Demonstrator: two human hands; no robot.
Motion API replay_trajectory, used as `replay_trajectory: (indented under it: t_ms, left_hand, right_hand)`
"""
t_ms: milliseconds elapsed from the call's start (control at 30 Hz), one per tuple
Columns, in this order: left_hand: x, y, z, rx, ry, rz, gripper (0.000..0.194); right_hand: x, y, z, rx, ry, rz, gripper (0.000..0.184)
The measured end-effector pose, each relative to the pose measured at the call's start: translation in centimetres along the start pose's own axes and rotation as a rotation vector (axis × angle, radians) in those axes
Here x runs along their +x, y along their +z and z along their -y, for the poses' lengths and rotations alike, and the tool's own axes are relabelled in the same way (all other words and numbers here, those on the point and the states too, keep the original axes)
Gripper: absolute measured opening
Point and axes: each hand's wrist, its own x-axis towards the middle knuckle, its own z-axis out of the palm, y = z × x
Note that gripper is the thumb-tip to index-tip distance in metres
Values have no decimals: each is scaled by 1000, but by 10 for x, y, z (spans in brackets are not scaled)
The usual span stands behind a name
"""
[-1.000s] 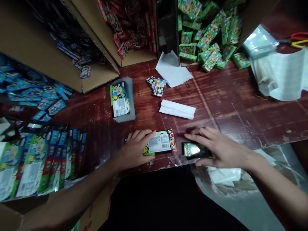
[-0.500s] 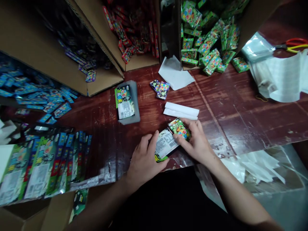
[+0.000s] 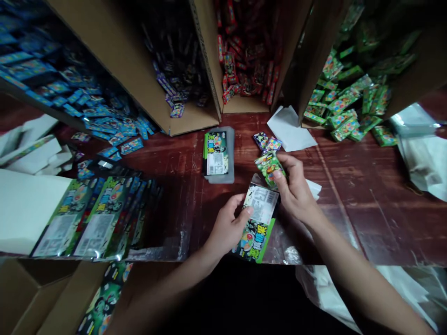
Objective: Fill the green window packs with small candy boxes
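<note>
Fingers of our left hand (image 3: 226,228) are closed on a flat printed pack in black, green and white with a clear plastic sleeve (image 3: 259,221), tilted just below the centre of the frame. Fingers of our right hand (image 3: 296,193) pinch a small green cardboard box with a colourful print (image 3: 267,165) at the upper end of that pack. As far as we can see, the box is outside the sleeve; whether its lower edge has entered the mouth, we cannot tell.

We judge this pack to be partway filled, though the printed card hides how many boxes it holds. At the lower left of the frame, a row of overlapping packs with green card and white labels (image 3: 92,232) looks done, with blue, red and purple showing between them. Left to fill, it seems, is the flat stack of clear sleeves with a printed card on top (image 3: 218,156), near the middle of the dark red wooden desk (image 3: 370,195). Two small purple and black boxes (image 3: 270,145) lie loose just beyond the green one, outside any pack.

Along the top, brown cardboard cartons (image 3: 139,83) hold many more: purple boxes (image 3: 167,86), red boxes (image 3: 251,60) and, at the upper right, green boxes (image 3: 345,102).
</note>
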Motion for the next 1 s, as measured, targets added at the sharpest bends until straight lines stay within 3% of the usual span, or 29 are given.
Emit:
replay_trajectory:
  t_ms: [133,200,333,400,767,867,1000]
  left_hand:
    - [-4,-8,4,-137,-67,-48,32]
    - [-5,-10,5,-165,-81,-52,33]
    - [-2,-10,1,-192,-77,40,33]
    - [0,-10,-2,-205,-77,80,34]
    - [-9,-20,14,-131,-118,115,33]
    - [-6,-23,15,-97,-60,132,49]
    - [1,-34,5,-65,-1,220,77]
  right_hand:
    - [4,-17,-6,-170,-15,281,31]
    - [6,-22,-7,-135,20,342,29]
    - [14,-12,-5,105,101,203,31]
    - [17,-5,-3,118,83,181,29]
    - [10,-26,-1,-92,21,459,21]
    - [8,-23,-4,-81,38,478,21]
    - [5,-19,-4,17,163,373,20]
